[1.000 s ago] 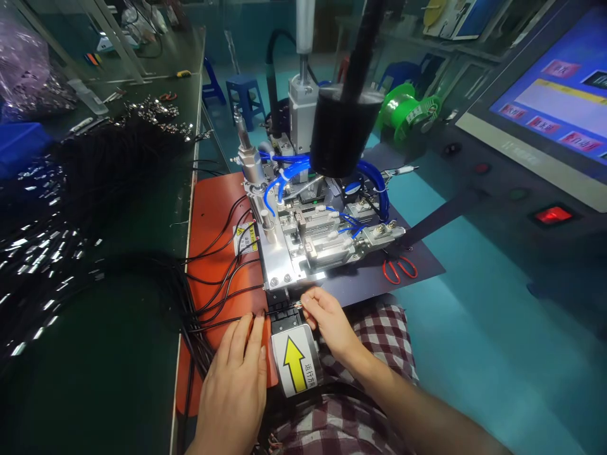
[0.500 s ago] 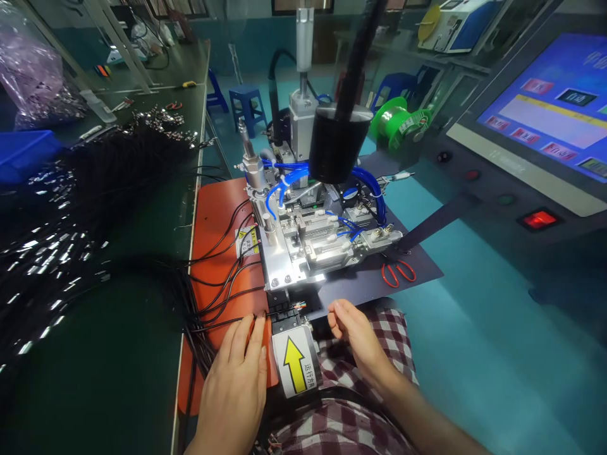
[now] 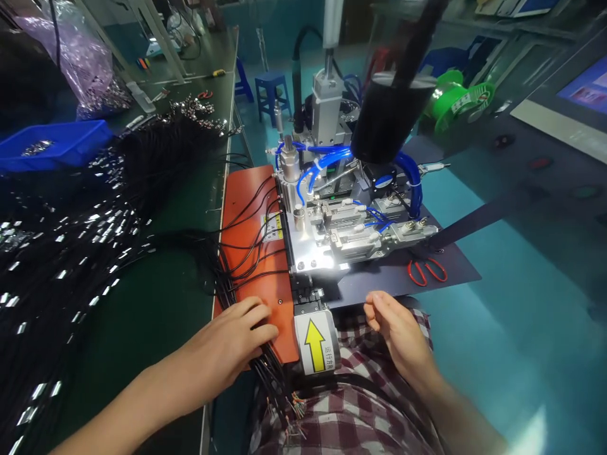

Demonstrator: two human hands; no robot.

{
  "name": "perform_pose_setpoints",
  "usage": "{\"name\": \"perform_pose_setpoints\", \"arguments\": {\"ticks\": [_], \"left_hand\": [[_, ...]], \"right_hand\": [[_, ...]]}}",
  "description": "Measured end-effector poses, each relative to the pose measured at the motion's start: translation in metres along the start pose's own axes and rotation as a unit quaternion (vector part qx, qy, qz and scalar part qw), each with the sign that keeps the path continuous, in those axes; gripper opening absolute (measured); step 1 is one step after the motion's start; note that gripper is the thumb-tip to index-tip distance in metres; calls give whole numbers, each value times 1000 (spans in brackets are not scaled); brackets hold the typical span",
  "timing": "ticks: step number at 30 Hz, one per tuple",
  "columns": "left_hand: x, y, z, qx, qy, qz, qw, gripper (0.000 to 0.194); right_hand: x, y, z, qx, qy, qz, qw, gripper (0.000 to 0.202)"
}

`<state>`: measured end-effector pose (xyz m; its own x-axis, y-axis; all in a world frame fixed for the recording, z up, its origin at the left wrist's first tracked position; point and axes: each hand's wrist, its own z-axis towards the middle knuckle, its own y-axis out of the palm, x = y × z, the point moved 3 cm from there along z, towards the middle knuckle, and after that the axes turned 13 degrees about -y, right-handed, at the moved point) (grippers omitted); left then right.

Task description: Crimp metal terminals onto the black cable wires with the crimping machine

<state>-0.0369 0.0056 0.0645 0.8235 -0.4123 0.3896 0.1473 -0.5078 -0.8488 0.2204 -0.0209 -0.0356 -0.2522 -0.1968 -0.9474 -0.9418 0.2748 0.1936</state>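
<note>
My left hand (image 3: 241, 332) rests over a bundle of black cables (image 3: 272, 371) at the near edge of the orange plate (image 3: 246, 196); its fingers are bent and apart, and no cable shows gripped between them. The stripped cable ends with coloured wires lie on my lap. My right hand (image 3: 396, 328) is curled, thumb against fingers, in front of the machine (image 3: 332, 234); anything inside it is too small to tell. Between the hands sits the machine's drum with a yellow arrow label (image 3: 317, 344). Several single cables run across the orange plate into the machine's left side.
Red-handled scissors (image 3: 427, 272) lie on the dark plate at the right. A black cylinder (image 3: 391, 117) hangs over the machine. A blue tray (image 3: 57, 148) and a heap of black cables (image 3: 152, 151) lie on the left bench. A green spool (image 3: 458, 101) stands behind.
The view has turned left. My left hand has moved back from the machine's front edge onto the cable bundle, whose stripped ends now show. The cable at the front slot is no longer seen there.
</note>
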Motion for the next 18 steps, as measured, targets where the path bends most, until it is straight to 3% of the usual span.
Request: {"name": "perform_pose_setpoints", "arguments": {"ticks": [2,5,9,13,18], "left_hand": [[-2,-1,-7,-25,-5,7,1000,21],[-6,-5,-5,-36,-26,-120,992,24],[-10,-9,3,67,-90,-277,954,17],[-9,6,5,123,-128,-251,951,16],[-10,25,4,154,-130,-189,961,17]], "right_hand": [[-4,-1,0,-8,0,-1,1000,26],[-12,4,-1,-29,-15,-13,999,25],[-25,20,-9,-103,-57,-40,992,27],[-30,36,-21,-212,-72,-42,974,39],[-38,40,-28,-232,-156,-61,958,39]]}}
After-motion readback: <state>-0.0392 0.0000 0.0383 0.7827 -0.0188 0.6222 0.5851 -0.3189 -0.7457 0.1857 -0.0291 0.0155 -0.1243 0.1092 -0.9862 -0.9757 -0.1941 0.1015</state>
